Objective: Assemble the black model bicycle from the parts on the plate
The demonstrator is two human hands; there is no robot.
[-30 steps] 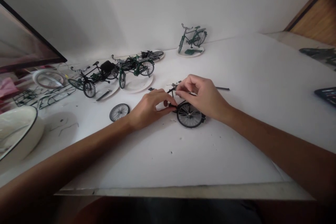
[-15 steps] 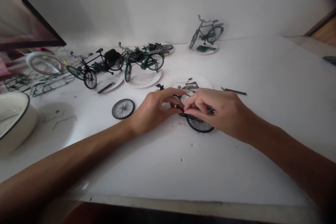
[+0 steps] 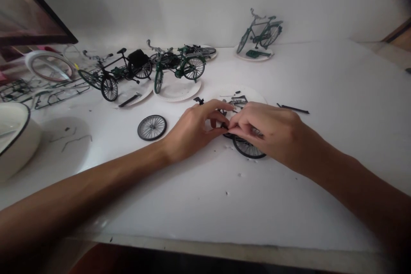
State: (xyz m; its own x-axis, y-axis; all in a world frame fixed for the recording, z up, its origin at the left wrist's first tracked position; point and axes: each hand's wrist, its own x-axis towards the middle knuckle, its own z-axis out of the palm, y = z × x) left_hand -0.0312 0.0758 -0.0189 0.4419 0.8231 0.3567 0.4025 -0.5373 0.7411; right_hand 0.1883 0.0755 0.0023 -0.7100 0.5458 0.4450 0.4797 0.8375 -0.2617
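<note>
Between my hands lies a partly built black model bicycle, its spoked wheel (image 3: 248, 147) showing below my right fingers. My left hand (image 3: 201, 126) is closed in a pinch on the black frame of this bicycle. Fingertips of my right hand (image 3: 261, 126) pinch at the same spot, meeting the left fingertips; any small part between them is hidden. A loose black spoked wheel (image 3: 152, 127) lies flat on the table left of my left hand. Behind my hands, a white paper plate (image 3: 257, 94) bears small grey and black parts.
Finished-looking model bicycles stand at the back: a black one (image 3: 123, 70), a green one (image 3: 180, 66) and another green one (image 3: 261, 30) on a plate. A white enamel bowl (image 3: 19, 137) stands at the left. A thin black part (image 3: 293, 108) lies right of the plate.
The view has shifted slightly, so the table items sit a little differently in the picture. My hands stay pinched together at the model bicycle, with only small finger movement.
</note>
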